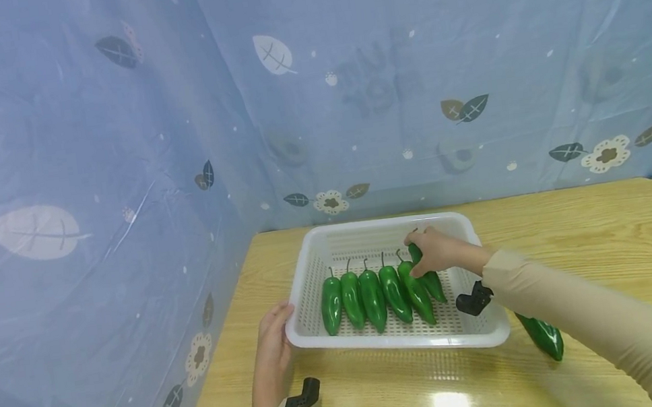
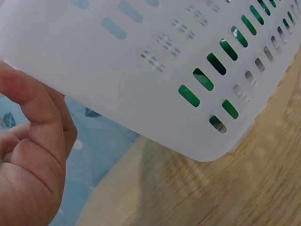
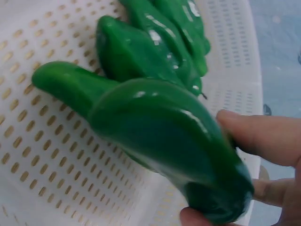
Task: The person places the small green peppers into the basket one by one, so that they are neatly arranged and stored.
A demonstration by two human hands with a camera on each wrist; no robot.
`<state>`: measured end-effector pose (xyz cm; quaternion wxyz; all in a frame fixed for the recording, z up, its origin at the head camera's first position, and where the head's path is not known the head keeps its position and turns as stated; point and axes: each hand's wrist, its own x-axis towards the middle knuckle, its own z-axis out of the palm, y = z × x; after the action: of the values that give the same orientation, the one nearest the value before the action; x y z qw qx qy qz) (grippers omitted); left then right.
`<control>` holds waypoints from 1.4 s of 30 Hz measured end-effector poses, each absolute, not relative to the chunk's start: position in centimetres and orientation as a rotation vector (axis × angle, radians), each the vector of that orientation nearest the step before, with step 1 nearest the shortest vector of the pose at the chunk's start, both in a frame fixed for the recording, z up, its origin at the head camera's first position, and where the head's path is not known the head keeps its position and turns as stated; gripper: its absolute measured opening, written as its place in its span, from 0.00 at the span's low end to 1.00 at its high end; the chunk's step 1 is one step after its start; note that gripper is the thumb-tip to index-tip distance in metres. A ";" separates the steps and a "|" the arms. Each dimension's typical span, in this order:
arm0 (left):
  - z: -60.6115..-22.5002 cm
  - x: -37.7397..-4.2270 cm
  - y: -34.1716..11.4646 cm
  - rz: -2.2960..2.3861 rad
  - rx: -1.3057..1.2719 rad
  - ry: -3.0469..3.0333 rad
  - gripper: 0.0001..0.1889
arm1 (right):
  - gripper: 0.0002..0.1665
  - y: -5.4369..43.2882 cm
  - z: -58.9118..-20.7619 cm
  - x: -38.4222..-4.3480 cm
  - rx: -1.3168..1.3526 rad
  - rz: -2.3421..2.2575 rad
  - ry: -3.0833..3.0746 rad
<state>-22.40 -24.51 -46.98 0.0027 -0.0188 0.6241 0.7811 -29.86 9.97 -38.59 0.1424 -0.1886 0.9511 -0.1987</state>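
A white plastic basket (image 1: 392, 343) stands on the table with several green peppers (image 1: 372, 299) side by side in it, stems toward the far wall. My right hand (image 1: 438, 251) is over the basket's right part and pinches another green pepper (image 3: 160, 125) near its stem end, between thumb and fingers. That pepper slants at the right end of the row, its tip toward me. At the near left corner of the basket, my left hand (image 1: 274, 345) holds the rim with bent fingers (image 2: 44, 113); part of that grip is hidden in the head view.
One more green pepper (image 1: 544, 336) lies on the wooden table (image 1: 598, 231) right of the basket, partly behind my right sleeve (image 1: 584, 314). A blue patterned cloth (image 1: 385, 87) hangs behind the table and along its left side.
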 end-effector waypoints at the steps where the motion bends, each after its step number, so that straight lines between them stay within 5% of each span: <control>1: -47.0 -22.4 -24.5 2.453 -0.063 1.956 0.24 | 0.43 9.9 -38.7 -29.7 -0.540 -0.551 2.736; 23: -46.9 -22.1 -24.3 2.471 -0.106 1.920 0.22 | 0.33 9.2 -40.9 -30.1 -0.509 -0.400 2.629; 33: -46.9 -22.0 -24.3 2.468 -0.135 1.920 0.22 | 0.51 9.1 -41.4 -30.1 -0.314 -0.640 2.454; 42: -47.0 -21.9 -24.4 2.468 -0.090 1.933 0.23 | 0.53 9.3 -41.4 -30.1 -0.307 -0.625 2.443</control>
<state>-21.89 -24.37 -46.99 0.0025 -0.0286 0.6163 0.7870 -30.14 9.28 -41.43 0.2961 -0.1153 0.9185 -0.2351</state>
